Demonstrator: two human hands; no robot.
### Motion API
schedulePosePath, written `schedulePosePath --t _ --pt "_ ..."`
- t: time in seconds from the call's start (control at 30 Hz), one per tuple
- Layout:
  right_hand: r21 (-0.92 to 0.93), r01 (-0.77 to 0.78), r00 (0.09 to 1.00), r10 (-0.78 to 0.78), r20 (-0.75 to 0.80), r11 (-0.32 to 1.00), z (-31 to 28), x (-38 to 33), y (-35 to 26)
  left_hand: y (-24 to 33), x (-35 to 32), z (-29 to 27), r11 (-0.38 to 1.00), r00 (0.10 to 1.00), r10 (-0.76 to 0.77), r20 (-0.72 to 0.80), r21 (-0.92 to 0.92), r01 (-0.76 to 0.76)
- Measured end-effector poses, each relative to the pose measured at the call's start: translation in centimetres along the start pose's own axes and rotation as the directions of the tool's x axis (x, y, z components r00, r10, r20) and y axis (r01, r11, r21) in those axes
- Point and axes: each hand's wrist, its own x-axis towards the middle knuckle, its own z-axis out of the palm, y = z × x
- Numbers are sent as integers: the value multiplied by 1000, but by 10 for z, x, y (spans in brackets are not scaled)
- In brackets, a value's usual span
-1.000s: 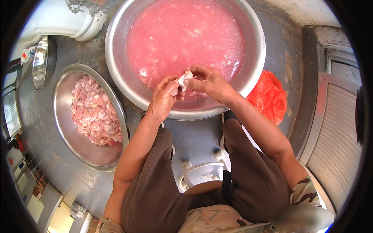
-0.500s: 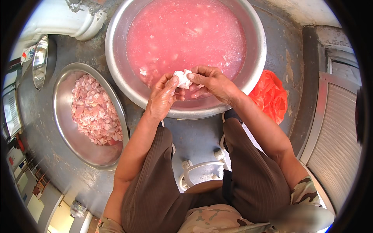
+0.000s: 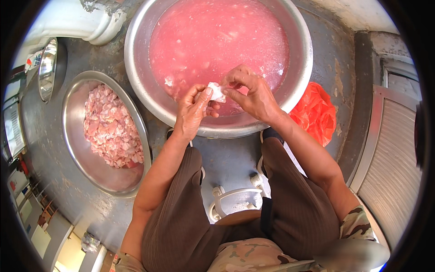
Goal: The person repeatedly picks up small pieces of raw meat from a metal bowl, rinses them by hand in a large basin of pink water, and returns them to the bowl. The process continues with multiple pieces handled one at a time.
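Observation:
Between the thumb and fingers of my left hand (image 3: 192,109) is a small, whitish piece of raw meat (image 3: 217,92), held over the near side of a large metal basin (image 3: 137,68). My right hand (image 3: 254,97) is at the right edge of the piece, thumb and index finger drawn together in a pinch. Whatever lies between those fingertips is too small to make out. Cloudy pink water (image 3: 213,41) fills much of the basin, with pale bits of meat showing at its surface.
On the floor to the left, a metal bowl (image 3: 71,131) holds a heap of cut raw meat (image 3: 111,129). Farther left stands another shiny bowl (image 3: 47,70). A red plastic bag (image 3: 316,115) lies against the basin's right side. A slatted door panel (image 3: 389,145) borders the right.
My right hand has pulled slightly up and away from the piece of meat, its fingers curling more. The left hand keeps its hold, turning the piece a little.

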Motion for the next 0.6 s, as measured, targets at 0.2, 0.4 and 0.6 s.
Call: schedulePosePath --t 0.2,0.4,0.6 --pt "-83 72 997 -74 -22 994 5 -4 -4 0 -1 6 975 989 149 -23 168 -143" --pt "174 -167 986 168 6 971 5 -4 -3 -1 -2 9 953 976 216 -5 218 -210" --pt "431 -336 916 397 -58 837 -24 -13 3 -3 -3 6 974 983 181 20 133 -182"
